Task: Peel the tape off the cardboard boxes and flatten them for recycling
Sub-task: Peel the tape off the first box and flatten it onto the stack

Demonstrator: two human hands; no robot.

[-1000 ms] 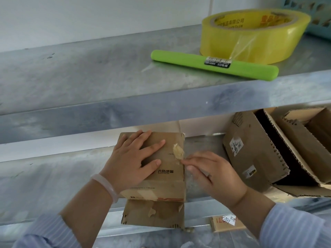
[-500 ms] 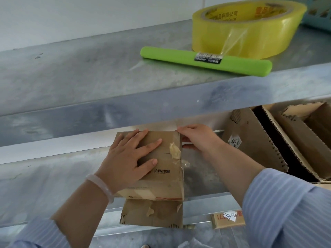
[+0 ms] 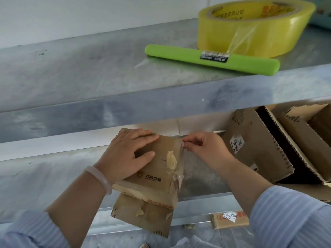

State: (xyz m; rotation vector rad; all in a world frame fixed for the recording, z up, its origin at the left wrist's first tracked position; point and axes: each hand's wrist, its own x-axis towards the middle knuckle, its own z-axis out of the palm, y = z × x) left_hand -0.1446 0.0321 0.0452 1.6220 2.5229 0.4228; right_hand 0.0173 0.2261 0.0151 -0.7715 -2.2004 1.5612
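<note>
Presses small brown cardboard box [image 3: 161,178] down with flat, spread-fingered left hand [image 3: 128,154]; pinches clear peeling tape strip [image 3: 180,169] at upper right corner with right hand [image 3: 206,147]. Finds box twisted clockwise since half a second ago.

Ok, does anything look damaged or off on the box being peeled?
The small brown cardboard box has a torn, yellowish patch near its right edge, and crumpled clear tape hangs loose below it. Its lower flap overhangs the grey metal shelf.

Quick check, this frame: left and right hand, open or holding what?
Left hand: open, pressed flat on the small cardboard box.
Right hand: pinching clear tape at the box's far corner.
</note>
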